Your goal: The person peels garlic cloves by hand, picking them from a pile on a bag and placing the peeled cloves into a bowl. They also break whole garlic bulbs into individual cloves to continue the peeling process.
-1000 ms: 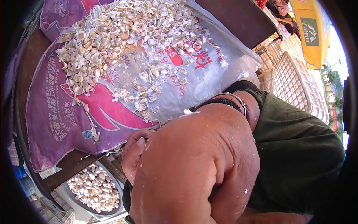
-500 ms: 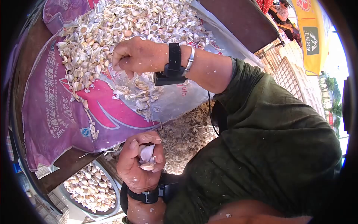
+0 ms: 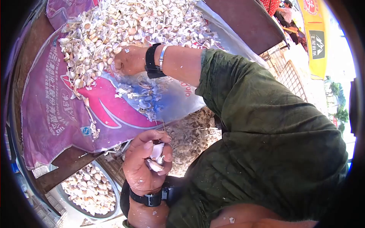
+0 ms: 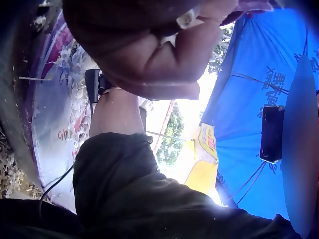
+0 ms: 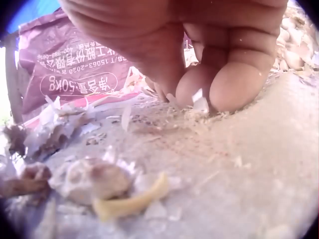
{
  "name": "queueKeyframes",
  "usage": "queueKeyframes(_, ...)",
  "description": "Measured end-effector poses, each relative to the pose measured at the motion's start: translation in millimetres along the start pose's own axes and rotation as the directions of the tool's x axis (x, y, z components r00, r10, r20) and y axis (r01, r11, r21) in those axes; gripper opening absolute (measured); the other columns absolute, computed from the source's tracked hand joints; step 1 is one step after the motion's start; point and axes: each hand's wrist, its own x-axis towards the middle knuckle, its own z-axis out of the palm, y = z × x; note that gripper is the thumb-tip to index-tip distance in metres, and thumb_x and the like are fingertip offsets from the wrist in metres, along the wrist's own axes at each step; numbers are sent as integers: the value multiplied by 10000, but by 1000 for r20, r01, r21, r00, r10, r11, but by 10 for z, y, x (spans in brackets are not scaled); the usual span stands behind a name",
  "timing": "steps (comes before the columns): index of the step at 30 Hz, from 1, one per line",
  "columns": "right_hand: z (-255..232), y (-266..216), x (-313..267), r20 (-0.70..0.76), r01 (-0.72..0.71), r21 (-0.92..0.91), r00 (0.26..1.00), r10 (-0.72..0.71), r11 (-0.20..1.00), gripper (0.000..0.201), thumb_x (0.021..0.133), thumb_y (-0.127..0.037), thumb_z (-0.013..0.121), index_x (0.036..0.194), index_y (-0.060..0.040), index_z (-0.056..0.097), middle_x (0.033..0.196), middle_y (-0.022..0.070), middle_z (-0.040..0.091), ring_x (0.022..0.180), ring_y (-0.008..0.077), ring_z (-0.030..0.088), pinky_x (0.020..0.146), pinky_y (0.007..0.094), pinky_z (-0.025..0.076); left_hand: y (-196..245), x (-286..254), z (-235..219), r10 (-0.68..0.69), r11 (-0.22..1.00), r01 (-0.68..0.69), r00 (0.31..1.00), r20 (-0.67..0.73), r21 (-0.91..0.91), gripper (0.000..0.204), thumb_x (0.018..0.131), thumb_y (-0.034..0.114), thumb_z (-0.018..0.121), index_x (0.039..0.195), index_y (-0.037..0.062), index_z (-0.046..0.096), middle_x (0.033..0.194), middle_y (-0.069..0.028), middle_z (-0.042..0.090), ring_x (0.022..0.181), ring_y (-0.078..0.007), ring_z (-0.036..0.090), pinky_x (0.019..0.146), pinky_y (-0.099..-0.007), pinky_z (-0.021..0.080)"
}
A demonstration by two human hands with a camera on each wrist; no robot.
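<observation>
My left hand, low in the head view, curls its fingers round a few pale garlic cloves. In the left wrist view that hand is dark and close, with only a sliver of clove showing. Over the sack, my right hand is down at the near edge of the heap of garlic cloves. Seen from the right wrist, its fingertips are bent down onto the pale sack, with a white skin flake against them. Whether a clove is tucked behind them I cannot tell.
A purple and pink printed sack covers the table, with loose garlic skins near the right wrist. A tub of cloves stands below left. Dry peelings lie below the table edge. Plastic crates stand at right.
A large bare arm that blocked the head view a second ago has moved off. The right hand now lies on the sack, slightly left of half a second ago. The left hand keeps its cloves.
</observation>
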Motion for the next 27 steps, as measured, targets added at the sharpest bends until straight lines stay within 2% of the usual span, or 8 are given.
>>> queueKeyframes(1,-157,-90,-22,224,-190,177,963,148,966,239,781,-134,690,1013,-76,689,895,103,696,785,209,672,715,326,531,3,-5,-8,-2,1000,2,1000,2,-3,270,892,161,552,1052,-55,585,976,-226,615,672,-237,625,374,-247,425)
queueKeyframes(2,-225,-156,-110,227,-192,174,962,150,966,239,781,-134,690,1013,-76,689,895,103,696,785,209,672,715,326,531,10,-6,-12,-8,999,8,1000,0,32,241,902,153,545,1049,-36,577,977,-207,588,674,-210,581,383,-237,410)
queueKeyframes(4,-360,-304,-324,296,-412,743,909,292,528,263,761,-89,737,1006,-19,672,888,87,684,785,161,665,693,290,532,4,-3,-5,-11,998,11,1000,1,64,212,911,145,537,1046,-16,568,978,-189,562,676,-182,537,392,-226,396)
queueKeyframes(6,-504,-442,-465,270,-395,743,916,297,540,266,749,-51,764,982,18,655,885,68,671,790,125,649,674,267,525,-23,11,-2,34,997,-31,998,-47,67,196,918,142,523,1032,-13,563,949,-172,562,665,-177,535,397,-234,392)
queueKeyframes(16,-864,-1001,-865,37,-21,972,997,-63,236,267,764,-5,780,986,4,632,928,57,666,840,114,639,717,254,520,-48,43,-2,85,990,-73,992,-99,120,200,920,164,517,1011,-8,565,880,-140,577,621,-163,536,391,-237,379)
queueKeyframes(22,-1123,-1383,-1009,133,-96,978,971,-200,183,219,801,-1,745,991,5,636,964,61,658,856,114,650,734,250,527,-37,-37,247,130,989,-115,976,-174,90,324,965,297,473,1022,0,591,870,-135,587,611,-176,535,387,-233,361)
queueKeyframes(24,-1170,-1413,-999,200,-119,926,959,-200,358,183,816,-8,733,977,0,645,950,54,658,795,93,647,690,238,522,-20,-35,233,143,990,-138,974,-175,44,356,972,322,462,1027,-2,598,887,-141,588,613,-183,537,387,-237,362)
queueKeyframes(27,-1134,-1123,-805,178,-190,852,981,72,488,133,878,-108,683,968,-13,657,724,39,657,644,85,630,575,237,499,3,-38,-36,120,993,-119,991,-66,20,386,966,342,465,1016,-17,596,951,-172,577,645,-205,542,397,-261,379)
